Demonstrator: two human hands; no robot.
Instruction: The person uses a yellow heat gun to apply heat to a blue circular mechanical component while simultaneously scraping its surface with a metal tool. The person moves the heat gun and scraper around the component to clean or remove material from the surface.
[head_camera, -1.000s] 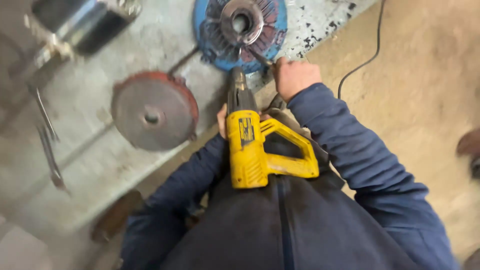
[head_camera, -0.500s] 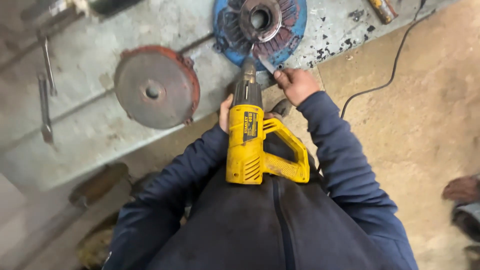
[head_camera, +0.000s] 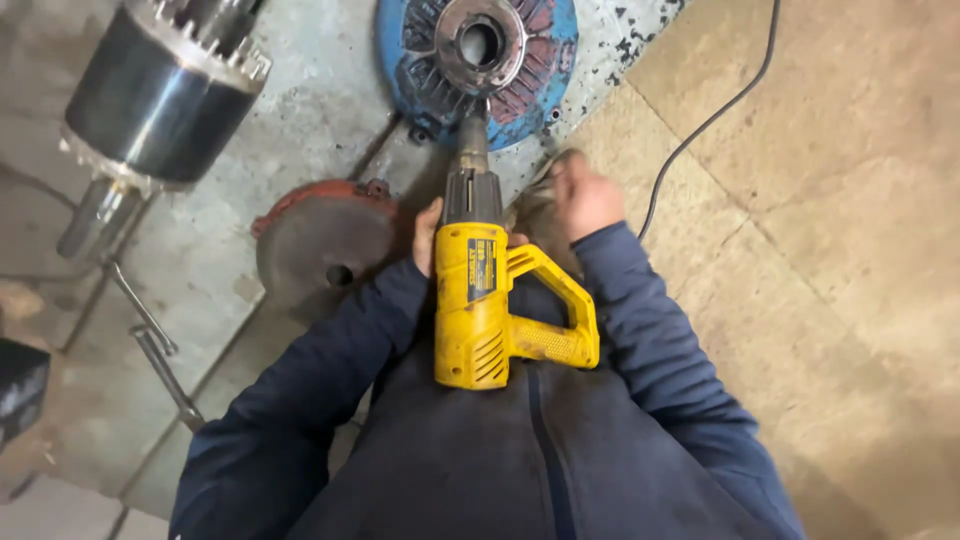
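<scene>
A yellow heat gun (head_camera: 480, 310) lies against my dark blue jacket, its metal nozzle aimed at the lower edge of a round blue motor end cover (head_camera: 545, 70) on the grey floor. My left hand (head_camera: 426, 232) grips the gun's barrel from the left side, mostly hidden behind it. To the right of the nozzle, just below the blue cover, is my right hand (head_camera: 585, 195). Its fingers are curled and motion-blurred. A greyish smear sits beside the fingers, and I cannot tell what it is.
A dark cylindrical rotor (head_camera: 160, 90) with a steel shaft lies at the upper left. Left of the gun sits a rust-red round cover (head_camera: 320, 245). Two long wrenches (head_camera: 165, 365) lie below the rotor. A black cable (head_camera: 705, 125) crosses the tan floor (head_camera: 850, 260) on the right.
My right hand has drawn back slightly from the blue cover's rim and is blurred. The heat gun stays pointed at the cover. The view has shifted, and the rotor shows again.
</scene>
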